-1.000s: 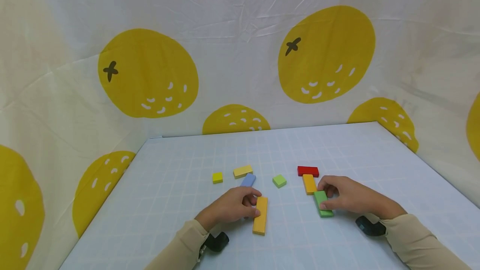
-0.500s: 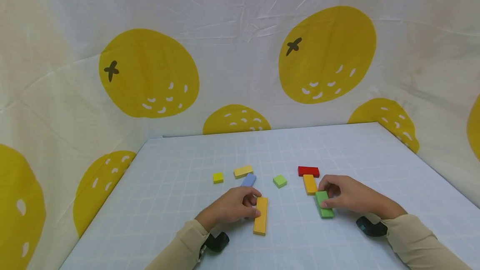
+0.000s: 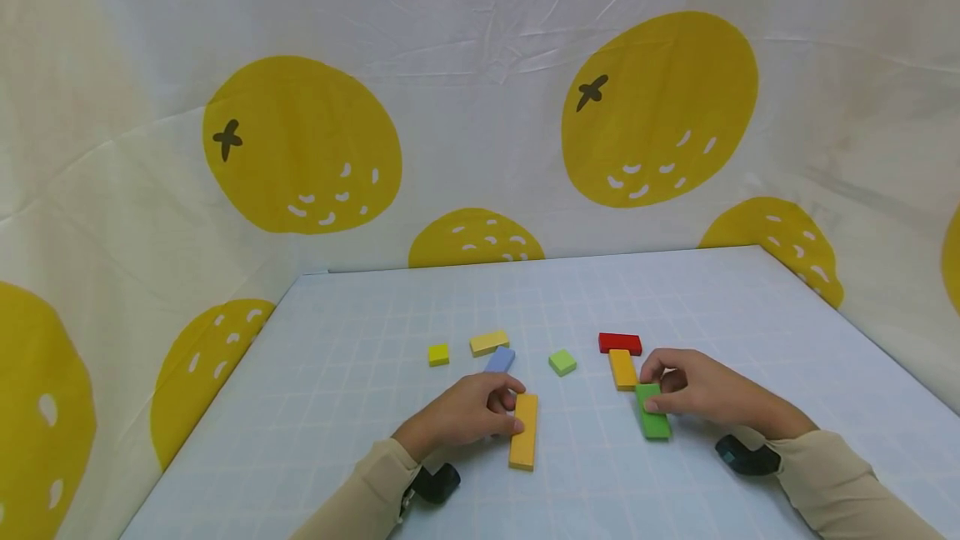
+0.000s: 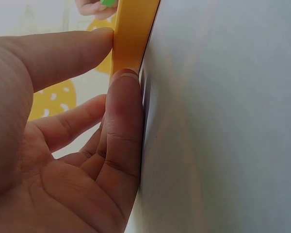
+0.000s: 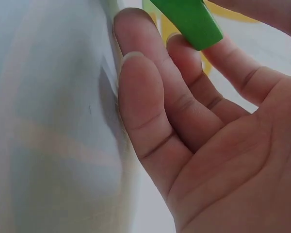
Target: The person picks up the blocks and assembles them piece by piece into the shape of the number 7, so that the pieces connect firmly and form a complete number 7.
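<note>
In the head view, my left hand (image 3: 463,411) holds a long orange block (image 3: 523,433) lying on the table, thumb against its left side and index fingertip by its far end. The left wrist view shows the thumb and another fingertip touching that block. My right hand (image 3: 701,390) pinches a green block (image 3: 655,423) between thumb and fingers; its near end appears in the right wrist view. A second orange block (image 3: 622,371) lies just beyond the green one, its far end against a red block (image 3: 619,343). Whether green and orange touch, I cannot tell.
A blue block (image 3: 500,359), partly hidden by my left hand, lies near a pale yellow block (image 3: 489,343). A small yellow block (image 3: 438,355) is further left. Between the hands sits a small light green block (image 3: 562,362). Fruit-printed cloth (image 3: 480,148) stands behind the table (image 3: 360,315).
The green block has shifted slightly towards me and to the right, with the right hand still gripping it. My left hand and its orange block stay put.
</note>
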### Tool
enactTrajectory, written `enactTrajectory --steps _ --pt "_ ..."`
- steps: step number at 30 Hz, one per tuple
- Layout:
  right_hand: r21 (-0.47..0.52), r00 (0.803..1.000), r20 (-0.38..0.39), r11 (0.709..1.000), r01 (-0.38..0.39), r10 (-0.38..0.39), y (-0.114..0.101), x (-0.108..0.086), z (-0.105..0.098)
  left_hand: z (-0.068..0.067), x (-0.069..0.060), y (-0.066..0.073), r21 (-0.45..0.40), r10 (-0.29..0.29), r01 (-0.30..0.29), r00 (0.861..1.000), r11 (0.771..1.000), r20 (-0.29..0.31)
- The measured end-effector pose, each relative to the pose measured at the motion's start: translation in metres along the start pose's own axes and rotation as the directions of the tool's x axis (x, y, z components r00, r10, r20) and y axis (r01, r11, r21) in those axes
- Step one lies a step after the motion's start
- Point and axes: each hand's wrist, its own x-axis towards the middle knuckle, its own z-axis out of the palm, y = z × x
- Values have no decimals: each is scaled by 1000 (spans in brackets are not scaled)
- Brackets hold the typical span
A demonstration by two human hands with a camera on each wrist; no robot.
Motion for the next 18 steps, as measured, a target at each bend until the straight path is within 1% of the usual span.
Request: enactTrajectory --steps 8,18 --pt "62 1000 24 998 -11 9 -1 1 2 0 0 -2 -5 32 -32 999 999 -2" --pt "117 1000 4 993 10 -10 -2 0 2 0 -1 -3 -21 46 -46 999 999 -4"
